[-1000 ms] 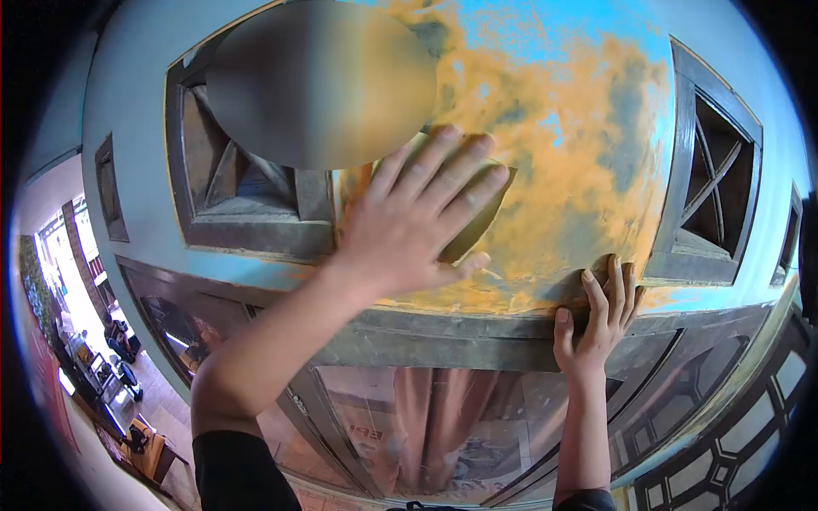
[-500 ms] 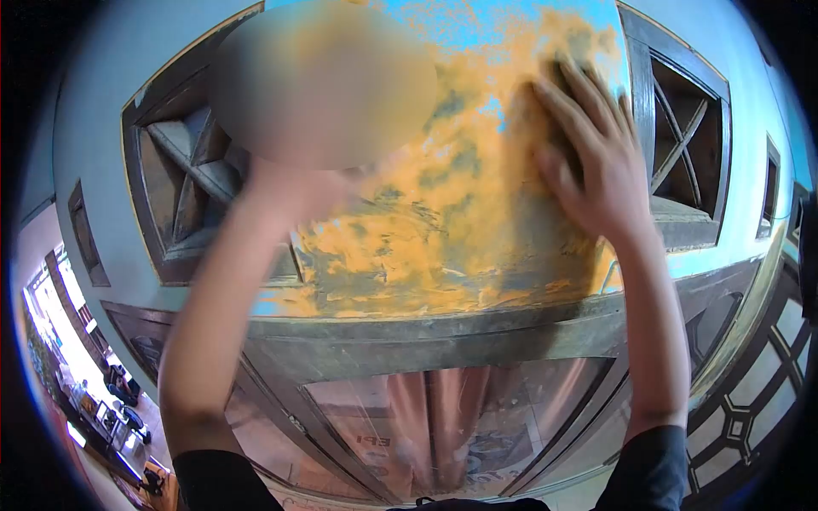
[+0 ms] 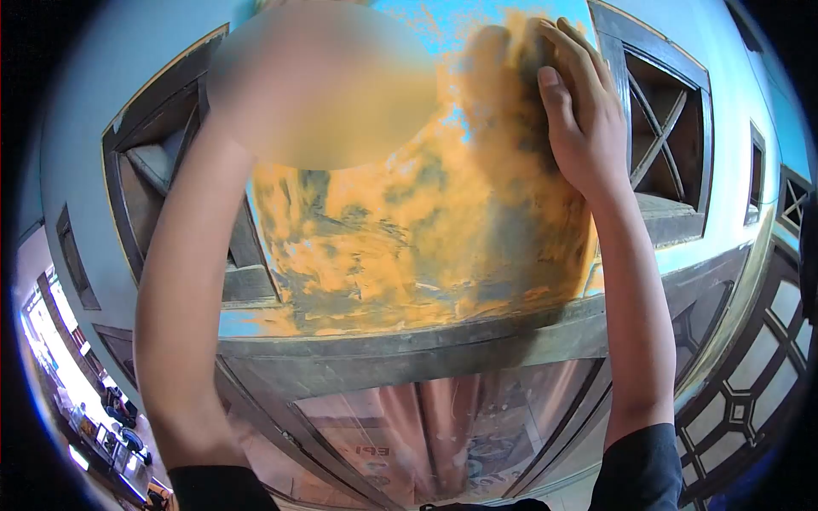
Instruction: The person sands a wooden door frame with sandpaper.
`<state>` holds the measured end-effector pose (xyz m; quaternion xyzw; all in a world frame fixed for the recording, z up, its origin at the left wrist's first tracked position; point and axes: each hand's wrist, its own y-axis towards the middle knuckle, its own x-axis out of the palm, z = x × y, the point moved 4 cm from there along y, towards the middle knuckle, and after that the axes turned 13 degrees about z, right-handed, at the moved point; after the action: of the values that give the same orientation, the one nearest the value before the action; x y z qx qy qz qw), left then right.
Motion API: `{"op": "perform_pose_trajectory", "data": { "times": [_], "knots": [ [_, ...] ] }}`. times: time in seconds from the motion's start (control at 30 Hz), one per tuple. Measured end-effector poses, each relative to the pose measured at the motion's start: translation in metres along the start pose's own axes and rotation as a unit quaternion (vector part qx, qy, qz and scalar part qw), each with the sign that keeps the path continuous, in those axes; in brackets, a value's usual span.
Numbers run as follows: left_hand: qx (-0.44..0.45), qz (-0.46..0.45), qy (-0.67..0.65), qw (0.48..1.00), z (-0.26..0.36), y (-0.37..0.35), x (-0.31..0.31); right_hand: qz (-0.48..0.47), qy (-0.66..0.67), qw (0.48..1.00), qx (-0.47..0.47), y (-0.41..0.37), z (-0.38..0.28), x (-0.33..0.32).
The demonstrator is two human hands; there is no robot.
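A wall panel (image 3: pixel 383 247) in front of me is patched in orange and grey over blue. My right hand (image 3: pixel 584 115) is raised at its upper right part, fingers stretched out and thumb apart, with nothing visible in it. Its shadow falls on the panel to the left. My left hand (image 3: pixel 256 106) reaches up to the upper left of the panel. A round blur covers its fingers, so I cannot tell what it holds or touches.
Dark wooden vent frames with crossed bars stand on both sides, the right one (image 3: pixel 660 128) close to my right hand. Below the panel runs a wooden beam (image 3: pixel 409 345) above glass doors (image 3: pixel 426 443). A patterned lattice (image 3: pixel 741 400) is at far right.
Both my hands have moved higher along the wall. My right hand has turned more edge-on. The view has shifted slightly, with the panel now lower and further left.
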<state>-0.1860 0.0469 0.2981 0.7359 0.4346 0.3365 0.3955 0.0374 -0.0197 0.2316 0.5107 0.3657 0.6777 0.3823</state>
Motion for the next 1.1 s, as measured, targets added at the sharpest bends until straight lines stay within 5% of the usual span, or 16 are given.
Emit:
{"op": "perform_pose_trajectory", "data": {
  "times": [0.03,0.07,0.13,0.23,0.33,0.47,0.63,0.73,0.83,0.97,1.03,1.1],
  "knots": [
    [-0.037,0.02,0.049,0.998,-0.007,0.006,0.005,0.001,0.009,1.0,0.006,0.0,0.001,-0.001],
    [-0.019,0.102,0.093,0.99,-0.005,0.001,0.026,0.005,0.022,1.0,0.008,0.0,0.003,-0.002],
    [0.067,0.124,0.069,0.988,0.023,-0.012,0.048,0.011,0.049,0.999,0.01,0.0,0.006,-0.002],
    [0.175,-0.029,-0.085,0.98,0.076,-0.02,0.033,0.035,0.065,0.997,0.026,0.0,0.018,-0.003],
    [0.025,-0.086,-0.101,0.991,0.041,0.013,-0.016,0.015,0.036,0.998,0.04,-0.001,0.013,-0.002],
    [-0.147,-0.011,-0.004,0.989,-0.028,0.027,0.016,-0.009,0.031,0.997,0.066,-0.001,0.011,-0.005],
    [0.106,0.035,-0.081,0.99,0.052,-0.007,0.011,0.023,0.066,0.996,0.053,0.0,0.015,-0.007],
    [-0.034,-0.05,-0.059,0.996,0.017,0.013,-0.009,0.017,0.088,0.993,0.08,-0.002,0.014,-0.007],
    [-0.127,0.002,-0.029,0.992,-0.013,0.021,0.001,0.027,0.092,0.994,0.06,-0.002,0.016,-0.008],
    [0.061,0.122,-0.11,0.984,0.046,-0.025,0.028,0.043,0.172,0.979,0.103,-0.003,0.024,-0.007],
    [0.213,-0.075,-0.225,0.948,0.117,-0.073,0.002,0.029,0.226,0.963,0.147,-0.001,0.027,-0.008],
    [0.202,-0.075,-0.155,0.964,0.1,-0.064,0.002,0.035,0.18,0.976,0.113,0.002,0.023,-0.013]
  ]
}}
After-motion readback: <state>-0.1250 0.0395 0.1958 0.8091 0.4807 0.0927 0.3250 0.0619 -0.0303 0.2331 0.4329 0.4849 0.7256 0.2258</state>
